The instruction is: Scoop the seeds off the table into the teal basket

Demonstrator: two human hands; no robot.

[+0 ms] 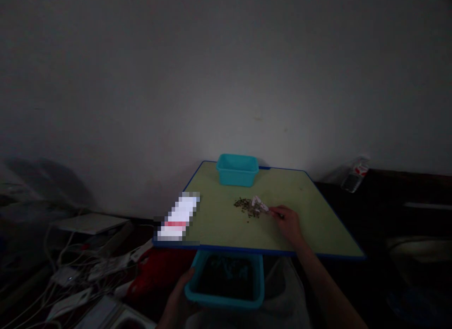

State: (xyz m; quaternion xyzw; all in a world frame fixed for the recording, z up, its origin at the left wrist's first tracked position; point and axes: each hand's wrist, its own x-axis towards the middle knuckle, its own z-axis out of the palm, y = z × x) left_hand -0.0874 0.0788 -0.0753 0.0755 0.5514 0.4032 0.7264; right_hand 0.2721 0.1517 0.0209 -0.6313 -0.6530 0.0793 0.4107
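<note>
Low light; detail limited. Right hand (289, 221), over the right half of the tabletop (215, 232): fingers closed in a pinch on the dark handle of a small hand tool (259, 204). The tool extends to the left of the grip; its whitish-pink head is blurred, exact type not determinable.

Brown granules (243, 204) lie scattered on the tabletop to the left of the right hand, near mid-surface. Densest part is left of the tool head, with some grains beside and just on the near side of it. Fingers are clear of the granules; the tool head is at the right margin of the scatter, contact with the grains not resolvable.

Left hand (179, 291), below the near edge of the table: thumb on the left rim of the near turquoise tub (260, 284), hand closed around that side; remaining fingers largely hidden. Tub sits just under the table edge, in front of grey fabric (287, 286) over the lap. Its interior is mostly dark with turquoise patches; contents too dim to identify.

Far turquoise tub (236, 179) stands upright at the far side of the tabletop, beyond the granules. A pixelated bright rectangle (178, 218) covers the near left corner. Red cloth (155, 275) and white cables (70, 258) at left, below table level.
</note>
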